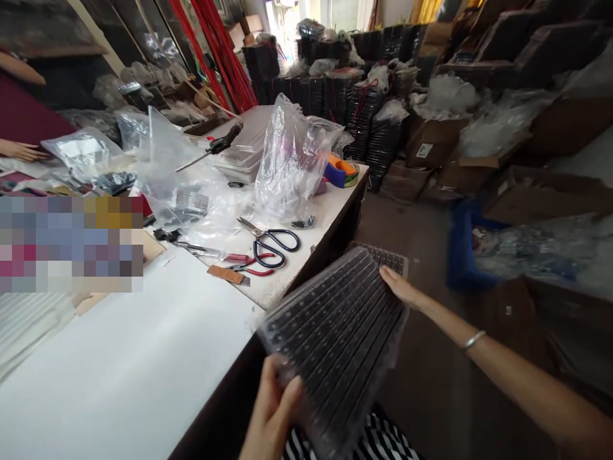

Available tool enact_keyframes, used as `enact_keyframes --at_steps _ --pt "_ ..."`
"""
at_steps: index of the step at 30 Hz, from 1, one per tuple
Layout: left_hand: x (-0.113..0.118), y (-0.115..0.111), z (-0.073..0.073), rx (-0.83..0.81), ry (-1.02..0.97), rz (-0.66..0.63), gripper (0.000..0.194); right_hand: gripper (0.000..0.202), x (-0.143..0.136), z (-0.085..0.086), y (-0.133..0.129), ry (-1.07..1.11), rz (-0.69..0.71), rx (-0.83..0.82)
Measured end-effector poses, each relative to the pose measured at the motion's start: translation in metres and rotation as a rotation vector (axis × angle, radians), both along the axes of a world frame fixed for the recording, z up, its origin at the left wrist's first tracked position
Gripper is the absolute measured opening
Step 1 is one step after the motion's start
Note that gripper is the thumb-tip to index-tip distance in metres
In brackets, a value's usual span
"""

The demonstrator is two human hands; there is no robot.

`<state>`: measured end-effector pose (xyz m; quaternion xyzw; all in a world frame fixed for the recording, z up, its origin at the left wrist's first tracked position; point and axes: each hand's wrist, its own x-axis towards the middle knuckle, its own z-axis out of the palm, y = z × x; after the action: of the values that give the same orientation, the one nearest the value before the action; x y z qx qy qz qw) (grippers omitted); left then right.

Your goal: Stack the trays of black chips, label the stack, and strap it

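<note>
Table edge: the long white table (124, 358) is running its right edge diagonally from the near left up to the far right corner, where an orange, blue and green group of tape rolls (342, 171) is sitting.
Open room: bare white surface is stretching across the table's near part; beyond its right edge, dark floor (414, 223) is showing as far as a blue plastic crate (460, 249).
Crowded stretch: scissors with dark blue loop handles (275, 248), red-handled pliers (261, 271) and a flat blade with a brown wrapping (227, 275) are lying near the right edge, with a crumpled clear plastic bag (287, 166) standing farther back.
Dark panels: black, ribbed, dotted rectangular panels in clear plastic (335, 319) are hanging in both hands just off the table's right edge, tilting above black-and-white striped cloth (390, 441).
Left hand: the left hand (275, 406) is closing around the near left edge, thumb lying on the upper side.
Right hand: the right hand (400, 291) is gripping the far right edge, thumb showing on top; its other fingers are mostly hiding.
Arm pose: the right forearm, wearing a silver bangle (474, 340), is reaching in from the lower right, almost straight; the left is coming up from the bottom, wrist low.
</note>
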<state>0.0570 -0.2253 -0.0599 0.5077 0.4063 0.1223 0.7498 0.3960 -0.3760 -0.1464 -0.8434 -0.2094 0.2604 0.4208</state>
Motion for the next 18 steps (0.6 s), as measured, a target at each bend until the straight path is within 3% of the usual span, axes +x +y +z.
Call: enact_keyframes --at_steps 3,5,9,13,18 --pt "0.054 -0.039 -0.043 -0.285 -0.046 -0.135 0.061 0.036 0.071 0.013 -0.002 -0.067 0.007 -0.156" --pt "0.084 -0.059 -0.07 -0.355 -0.028 -0.191 0.06 0.031 0.105 0.017 0.006 -0.114 0.022 -0.265" --pt "0.13 -0.082 -0.11 -0.441 0.039 -0.114 0.044 0.034 0.133 -0.001 0.036 -0.247 0.048 -0.505" --pt "0.151 -0.088 -0.131 -0.47 0.138 -0.012 0.036 0.036 0.134 -0.027 0.046 -0.399 0.052 -0.715" --pt "0.144 -0.089 -0.133 -0.425 0.169 -0.013 0.032 0.032 0.136 -0.033 0.038 -0.478 0.063 -0.821"
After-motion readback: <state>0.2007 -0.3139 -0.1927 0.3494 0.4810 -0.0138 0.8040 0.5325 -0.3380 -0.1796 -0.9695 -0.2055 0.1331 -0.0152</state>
